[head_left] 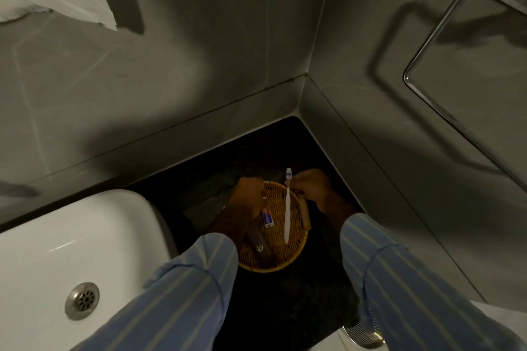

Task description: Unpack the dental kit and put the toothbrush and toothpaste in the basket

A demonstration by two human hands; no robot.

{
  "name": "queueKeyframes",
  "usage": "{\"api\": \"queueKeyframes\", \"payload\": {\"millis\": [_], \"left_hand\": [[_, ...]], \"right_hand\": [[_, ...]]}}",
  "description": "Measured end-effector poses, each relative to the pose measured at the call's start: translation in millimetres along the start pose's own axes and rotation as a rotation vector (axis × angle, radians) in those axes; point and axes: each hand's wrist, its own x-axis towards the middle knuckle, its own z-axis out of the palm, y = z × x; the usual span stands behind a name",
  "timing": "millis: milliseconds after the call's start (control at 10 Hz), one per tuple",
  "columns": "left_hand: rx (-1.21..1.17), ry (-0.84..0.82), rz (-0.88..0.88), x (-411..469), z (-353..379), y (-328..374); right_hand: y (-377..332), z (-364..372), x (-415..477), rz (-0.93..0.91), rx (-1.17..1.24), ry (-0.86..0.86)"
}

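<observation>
Striped sleeves (pixel 182 288) nearest; toothpaste (pixel 267 217) in left hand (pixel 248 196), toothbrush (pixel 288 208) in right hand (pixel 310 186), over basket (pixel 273 265).

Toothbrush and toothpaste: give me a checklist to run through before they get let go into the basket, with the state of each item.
1. Basket sits flat on the dark counter: ok.
2. Right hand grips the toothbrush near its head: ok.
3. Toothbrush handle hangs over the basket, inside the rim: ok.
4. Left hand holds the toothpaste over the basket: ok.
5. Room in the basket: a dark bottle already lies there, but bare weave shows under the brush: ok.
6. Kit wrapper fully off both items: cannot tell, the picture is too dim.
</observation>
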Motion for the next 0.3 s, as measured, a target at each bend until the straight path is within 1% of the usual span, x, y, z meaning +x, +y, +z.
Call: {"api": "queueKeyframes", "payload": {"millis": [200,300], "left_hand": [[-0.012,0.029,-0.04,-11.8,-0.8,2.7],[-0.059,0.087,-0.012,-24.4,-5.1,1.6]], "right_hand": [[-1.6,-1.5,-14.0,-0.054,-0.112,0.0],[-9.1,-5.0,-26.8,-0.086,-0.081,0.043]]}}
